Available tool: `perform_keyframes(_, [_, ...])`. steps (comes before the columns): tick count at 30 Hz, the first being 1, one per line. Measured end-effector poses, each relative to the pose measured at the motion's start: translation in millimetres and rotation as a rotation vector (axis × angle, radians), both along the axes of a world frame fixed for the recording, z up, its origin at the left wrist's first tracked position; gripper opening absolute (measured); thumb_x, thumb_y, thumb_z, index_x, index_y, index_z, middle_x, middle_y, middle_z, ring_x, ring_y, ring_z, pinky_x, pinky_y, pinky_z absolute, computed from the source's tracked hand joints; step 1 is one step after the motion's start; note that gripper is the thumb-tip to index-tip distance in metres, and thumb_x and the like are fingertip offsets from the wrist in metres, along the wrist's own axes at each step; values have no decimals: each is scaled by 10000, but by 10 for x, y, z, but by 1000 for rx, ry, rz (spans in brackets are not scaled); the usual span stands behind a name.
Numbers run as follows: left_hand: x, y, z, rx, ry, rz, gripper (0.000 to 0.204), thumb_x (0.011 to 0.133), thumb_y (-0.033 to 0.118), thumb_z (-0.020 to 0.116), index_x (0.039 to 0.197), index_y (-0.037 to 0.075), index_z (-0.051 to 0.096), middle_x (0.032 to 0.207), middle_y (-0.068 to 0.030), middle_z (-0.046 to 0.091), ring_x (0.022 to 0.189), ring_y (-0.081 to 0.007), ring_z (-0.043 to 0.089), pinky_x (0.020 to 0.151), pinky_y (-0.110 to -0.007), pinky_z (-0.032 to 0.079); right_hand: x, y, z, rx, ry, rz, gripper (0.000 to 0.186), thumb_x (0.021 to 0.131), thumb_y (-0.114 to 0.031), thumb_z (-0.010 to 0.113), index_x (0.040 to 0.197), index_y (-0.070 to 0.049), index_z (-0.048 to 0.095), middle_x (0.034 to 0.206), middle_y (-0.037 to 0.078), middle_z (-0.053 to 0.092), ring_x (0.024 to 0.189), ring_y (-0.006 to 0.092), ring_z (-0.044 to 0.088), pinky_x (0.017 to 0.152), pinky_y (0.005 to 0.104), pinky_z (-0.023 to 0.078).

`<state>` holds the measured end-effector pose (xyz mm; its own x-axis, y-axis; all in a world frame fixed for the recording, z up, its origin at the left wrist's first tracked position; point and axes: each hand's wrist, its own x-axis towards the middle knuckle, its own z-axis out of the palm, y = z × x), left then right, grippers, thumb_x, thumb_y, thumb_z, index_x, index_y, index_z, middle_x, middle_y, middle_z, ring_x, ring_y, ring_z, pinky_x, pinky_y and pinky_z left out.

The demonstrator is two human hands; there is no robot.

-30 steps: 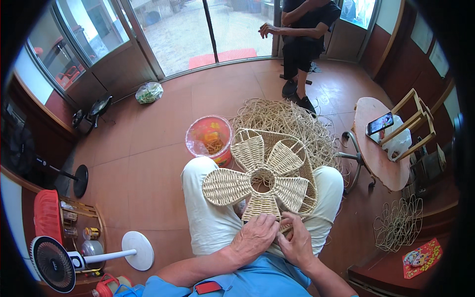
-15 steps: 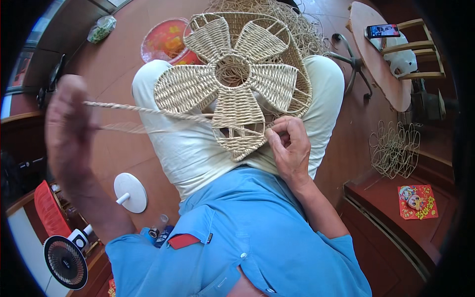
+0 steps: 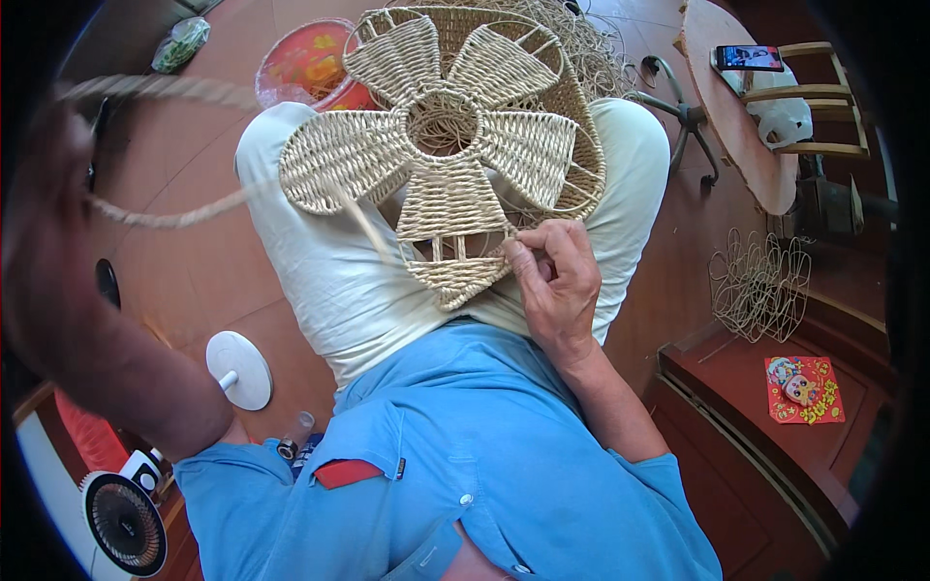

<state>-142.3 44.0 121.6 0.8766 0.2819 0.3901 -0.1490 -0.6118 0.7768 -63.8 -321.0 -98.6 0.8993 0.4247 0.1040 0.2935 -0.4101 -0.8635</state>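
Observation:
A woven straw basket (image 3: 581, 118) rests across my lap, its flower-shaped panel (image 3: 354, 155) facing up with several petals around a round central opening. In the petal nearest my body (image 3: 451, 208), a gap with bare frame rods divides two woven bands. My right hand (image 3: 562, 281) pinches that petal's right edge beside the gap. Far out to the left, my raised left hand (image 3: 48, 194) is blurred by motion. A twisted straw cord (image 3: 184, 219) loops from it, with a smeared loose end hanging over the panel near the gap.
Loose straw cord (image 3: 581, 44) lies heaped behind the basket, and a red tub (image 3: 305, 63) stands left of it. A wooden table (image 3: 712, 97) with a phone (image 3: 746, 58) is at far right. Bent wire frames (image 3: 760, 286) lie below it. A fan (image 3: 124, 523) sits at lower left.
My left hand has swung farther left, and the cord's end has come away from the petal's gap, leaving the rods showing. My right hand keeps its pinch on the petal's edge.

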Motion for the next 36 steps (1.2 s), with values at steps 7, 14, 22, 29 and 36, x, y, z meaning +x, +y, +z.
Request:
perform_keyframes(7, [123,-788,-1206,392,93,364,193,1080,116,731,1240,16,774,1111,-81,784,1022,-153,727,908,-312,567,9,8,-46,-43,65,-77,142,942,-42,850,1004,-20,723,1020,71,625,697,123,524,572,321,452])
perform_keyframes(14, [-42,-1730,-1946,-305,319,-9,234,1042,32,712,1273,25,744,1029,-99,793,889,-172,748,792,-323,579,-12,-39,-60,-12,12,21,95,956,-55,844,1018,-23,779,1052,83,674,765,126,613,614,310,501])
perform_keyframes(22, [-89,-1911,-2223,73,195,-121,634,987,-20,722,1593,90,570,1135,-76,825,990,-283,767,879,-400,556,-5,-22,96,-140,31,68,215,1015,-61,774,1206,-30,679,981,170,738,853,363,770,727,448,593])
perform_keyframes(29, [-52,-1914,-2181,303,234,-196,747,984,7,667,1696,78,453,1011,-52,774,887,-261,705,842,-408,514,49,-3,171,-106,258,174,382,1046,13,672,1400,-24,535,1014,191,777,948,358,801,798,429,606])
perform_keyframes(36, [17,-1989,-2151,613,333,-261,754,1024,96,574,1752,94,377,978,-65,664,830,-250,611,847,-421,494,126,0,129,40,389,218,501,1037,102,590,1506,-11,457,1163,216,753,1100,253,759,944,407,584])
